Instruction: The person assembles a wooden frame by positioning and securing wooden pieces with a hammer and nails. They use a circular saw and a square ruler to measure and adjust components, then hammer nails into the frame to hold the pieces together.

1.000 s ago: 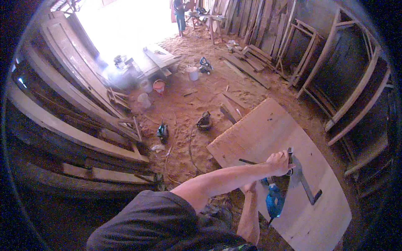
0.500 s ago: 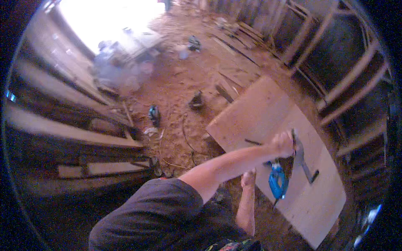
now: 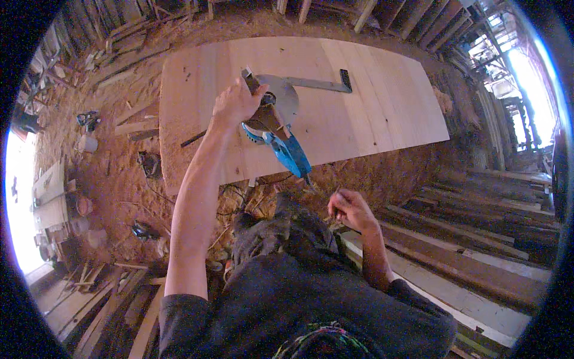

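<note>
A large pale wooden board (image 3: 371,113) lies in front of me. Over its near part, my left hand (image 3: 236,102) is closed on the dark front portion of a blue power saw (image 3: 290,154), whose blue handle end points back toward me. Beside the saw a flat grey metal bar (image 3: 314,83) with a black end lies on the board. A short dark strip (image 3: 194,139) shows left of my forearm. My right hand (image 3: 354,210) is off the board, near its close edge, with fingers curled together. Whether something thin is between them I cannot make out.
Long stacked planks (image 3: 454,257) lie at the right. More loose timber (image 3: 113,305) is at the lower left. A dark tool (image 3: 148,163), a blue-black tool (image 3: 143,230) and a white bucket (image 3: 88,143) sit on the reddish, dusty ground. A cord (image 3: 158,194) trails near the board.
The view has swung, so the board now lies across the front. My right hand shows more fully, apart from the board. My left hand is still at the saw.
</note>
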`<state>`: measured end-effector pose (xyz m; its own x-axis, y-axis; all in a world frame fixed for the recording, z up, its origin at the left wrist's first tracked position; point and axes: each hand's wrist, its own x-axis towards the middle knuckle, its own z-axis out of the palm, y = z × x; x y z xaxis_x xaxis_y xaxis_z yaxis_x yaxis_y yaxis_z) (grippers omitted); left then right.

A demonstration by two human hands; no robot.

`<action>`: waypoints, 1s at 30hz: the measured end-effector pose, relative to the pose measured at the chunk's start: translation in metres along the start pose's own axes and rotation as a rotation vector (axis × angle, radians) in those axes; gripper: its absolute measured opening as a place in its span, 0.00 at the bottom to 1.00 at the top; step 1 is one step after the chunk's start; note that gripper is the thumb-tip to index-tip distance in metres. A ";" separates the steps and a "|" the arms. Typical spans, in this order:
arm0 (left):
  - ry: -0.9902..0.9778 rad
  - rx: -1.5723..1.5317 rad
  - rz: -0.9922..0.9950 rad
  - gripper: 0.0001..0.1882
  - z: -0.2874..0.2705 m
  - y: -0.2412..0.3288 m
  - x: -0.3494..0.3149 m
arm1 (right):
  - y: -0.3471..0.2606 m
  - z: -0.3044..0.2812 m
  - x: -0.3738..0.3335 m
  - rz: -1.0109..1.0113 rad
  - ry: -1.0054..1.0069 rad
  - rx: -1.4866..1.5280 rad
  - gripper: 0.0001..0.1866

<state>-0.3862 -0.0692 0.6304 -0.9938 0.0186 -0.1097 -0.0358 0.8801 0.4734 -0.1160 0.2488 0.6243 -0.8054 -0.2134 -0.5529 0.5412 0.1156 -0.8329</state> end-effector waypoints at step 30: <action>0.206 -0.803 -1.848 0.25 0.537 0.114 -0.489 | -0.101 -0.161 0.516 -0.864 0.116 -1.205 0.20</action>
<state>0.1523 0.2770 0.2683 0.2886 -0.5731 -0.7670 -0.7932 -0.5918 0.1437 -0.6249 0.2830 0.4199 -0.8107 -0.5632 0.1597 -0.5769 0.7222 -0.3816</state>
